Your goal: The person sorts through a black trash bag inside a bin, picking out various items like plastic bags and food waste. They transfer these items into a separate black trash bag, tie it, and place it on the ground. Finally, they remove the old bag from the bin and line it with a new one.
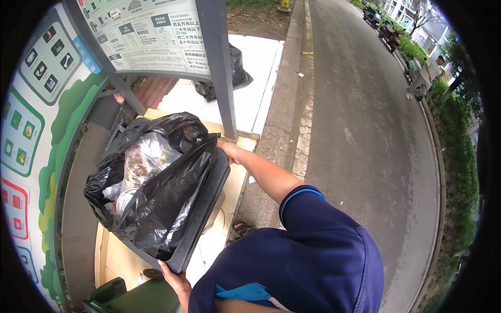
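Note:
A dark wheeled-type waste bin [213, 195] stands before me, lined with a black plastic bag [172, 211] whose edges fold over the rim. Inside the bag lie a clear plastic bag of rubbish [145, 156], a white round container [127, 199] and crumpled paper [112, 191]. My right hand [231, 152] grips the bin's rim at its far right corner; the fingertips are partly hidden. At the near corner my left hand [176, 279] holds the rim, with its thumb along the edge.
A green bin [137, 299] stands below my left hand. Grey posts [219, 70] carry a notice board [156, 43] with writing; an illustrated panel [58, 117] curves along the left. Another black bag [238, 68] lies on white tiles [262, 70]. Beyond the kerb [278, 105], a person [426, 76] is across the road.

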Demonstrator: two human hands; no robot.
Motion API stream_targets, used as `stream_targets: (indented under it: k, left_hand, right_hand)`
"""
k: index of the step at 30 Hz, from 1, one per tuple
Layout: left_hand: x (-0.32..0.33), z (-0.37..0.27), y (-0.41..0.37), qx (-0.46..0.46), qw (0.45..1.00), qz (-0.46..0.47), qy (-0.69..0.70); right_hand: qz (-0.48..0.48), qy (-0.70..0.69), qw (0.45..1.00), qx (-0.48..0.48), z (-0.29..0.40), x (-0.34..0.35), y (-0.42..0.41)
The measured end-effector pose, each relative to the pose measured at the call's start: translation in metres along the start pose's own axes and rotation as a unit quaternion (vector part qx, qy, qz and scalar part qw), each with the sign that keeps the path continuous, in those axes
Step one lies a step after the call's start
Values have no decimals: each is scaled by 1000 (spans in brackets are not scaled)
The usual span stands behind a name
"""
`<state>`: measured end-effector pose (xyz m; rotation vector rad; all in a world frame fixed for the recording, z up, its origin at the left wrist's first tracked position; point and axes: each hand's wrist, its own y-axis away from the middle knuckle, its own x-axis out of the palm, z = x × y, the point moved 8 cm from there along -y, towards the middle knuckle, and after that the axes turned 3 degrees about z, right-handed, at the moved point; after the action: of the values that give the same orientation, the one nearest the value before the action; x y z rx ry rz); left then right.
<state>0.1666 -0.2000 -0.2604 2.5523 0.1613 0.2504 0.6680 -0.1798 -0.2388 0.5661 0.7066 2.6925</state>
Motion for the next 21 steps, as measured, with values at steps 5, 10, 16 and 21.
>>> stream_targets:
  k: [5, 10, 16, 21]
  left_hand:
    - [10, -1, -2, 40, 999, 10, 30]
    - [-1, -1, -20, 78, 994, 43, 57]
    - [-33, -17, -25, 57, 995, 77, 7]
    - [-32, -12, 10, 51, 995, 88, -17]
  right_hand:
    - [-108, 117, 974, -158, 0, -15, -22]
    - [-166, 200, 939, -224, -17, -34, -40]
    - [-174, 46, 969, -170, -59, -2, 55]
    - [-194, 49, 970, -141, -69, -16, 105]
